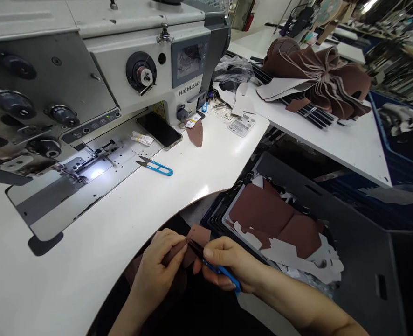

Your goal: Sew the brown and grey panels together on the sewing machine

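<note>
Between the thumb and fingers of my left hand (161,261) is pinched a brown fabric piece (198,234), held just off the table's curved front edge. My right hand (230,263) is closed around blue-handled thread snips (229,276). Their dark blades point left and touch or nearly touch the brown piece beside my left fingertips. Part of the brown piece is hidden behind my left hand. A second pair of blue thread snips (161,168) lies on the white table, blades toward the sewing machine.
A sewing machine (147,56) with a lit needle area stands at the left. A phone (159,129) and a brown scrap (195,134) lie by its base. A crate (360,224) with brown and white pieces is at right; bundled brown pieces (318,77) sit behind.
</note>
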The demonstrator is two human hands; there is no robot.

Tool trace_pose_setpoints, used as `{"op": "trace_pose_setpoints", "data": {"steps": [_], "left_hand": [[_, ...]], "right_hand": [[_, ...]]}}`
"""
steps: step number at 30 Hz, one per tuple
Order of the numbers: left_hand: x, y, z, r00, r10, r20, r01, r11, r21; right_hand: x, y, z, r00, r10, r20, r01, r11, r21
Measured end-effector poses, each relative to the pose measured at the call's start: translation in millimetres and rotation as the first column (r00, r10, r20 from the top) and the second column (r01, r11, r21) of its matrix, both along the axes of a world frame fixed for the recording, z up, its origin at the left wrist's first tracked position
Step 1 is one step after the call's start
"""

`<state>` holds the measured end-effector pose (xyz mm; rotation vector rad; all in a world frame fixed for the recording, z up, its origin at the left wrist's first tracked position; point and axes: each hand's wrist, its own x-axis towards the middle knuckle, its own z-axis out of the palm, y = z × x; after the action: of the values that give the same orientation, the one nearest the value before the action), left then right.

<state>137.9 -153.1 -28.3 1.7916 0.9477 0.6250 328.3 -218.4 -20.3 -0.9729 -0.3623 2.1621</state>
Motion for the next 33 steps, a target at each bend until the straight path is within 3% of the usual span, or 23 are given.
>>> {"op": "trace_pose_setpoints", "data": {"steps": [6, 8, 10, 12, 13, 15, 18, 20, 21, 24, 27, 30, 33], "left_hand": [[-0.6, 0.8, -2.5, 1.000, -0.011, -0.004, 0.010, 1.000, -0.027], [-2.4, -0.3, -3.7, 1.000, 0.003, -0.021, -0.004, 0.999, -0.034], [-3.0, -2.5, -5.8, 0.999, 0.017, -0.049, -0.019, 0.999, -0.032], [-1.5, -5.3, -7.9, 0.997, 0.001, -0.072, -0.003, 1.000, -0.020], [-0.1, -6.6, -8.6, 0.997, -0.017, -0.079, 0.017, 1.000, -0.006], [3.2, -8.5, -9.1, 0.995, -0.052, -0.080, 0.055, 0.998, 0.032], [4.9, -9.6, -8.4, 0.997, -0.056, -0.060, 0.060, 0.996, 0.069], [2.8, -10.3, -8.4, 0.998, -0.023, -0.065, 0.023, 1.000, 0.012], [1.0, -10.9, -8.9, 0.998, 0.001, -0.065, -0.003, 0.999, -0.044], [-4.0, -14.0, -12.1, 0.995, 0.100, 0.002, -0.096, 0.961, -0.258], [-5.1, -16.4, -16.2, 0.978, 0.200, 0.065, -0.152, 0.883, -0.443], [-3.7, -14.2, -16.5, 0.968, 0.248, 0.042, -0.207, 0.881, -0.426], [-3.4, -9.0, -11.0, 0.971, 0.237, 0.020, -0.222, 0.935, -0.277]], "right_hand": [[-5.8, -2.2, -11.8, 0.999, -0.042, 0.028, 0.041, 0.998, 0.041], [1.4, -2.4, -10.9, 0.990, -0.137, 0.023, 0.134, 0.985, 0.113], [13.8, 0.3, -6.3, 0.950, -0.302, 0.076, 0.274, 0.927, 0.254], [25.5, 6.1, 0.1, 0.878, -0.427, 0.217, 0.290, 0.835, 0.468], [29.2, 9.9, 3.1, 0.839, -0.446, 0.311, 0.207, 0.792, 0.575], [30.1, 18.2, 6.9, 0.746, -0.408, 0.526, -0.094, 0.717, 0.691], [18.7, 27.6, 7.7, 0.530, -0.281, 0.800, -0.508, 0.651, 0.564], [9.9, 29.5, 7.4, 0.426, -0.211, 0.880, -0.616, 0.644, 0.453], [6.8, 29.1, 7.7, 0.416, -0.188, 0.889, -0.632, 0.643, 0.432], [3.9, 25.7, 8.7, 0.470, -0.182, 0.864, -0.595, 0.657, 0.462], [6.4, 23.1, 6.2, 0.514, -0.193, 0.836, -0.533, 0.691, 0.488], [10.6, 21.9, 2.6, 0.509, -0.173, 0.843, -0.496, 0.741, 0.452], [16.7, 16.9, 6.8, 0.403, -0.265, 0.876, -0.474, 0.759, 0.447]]}}
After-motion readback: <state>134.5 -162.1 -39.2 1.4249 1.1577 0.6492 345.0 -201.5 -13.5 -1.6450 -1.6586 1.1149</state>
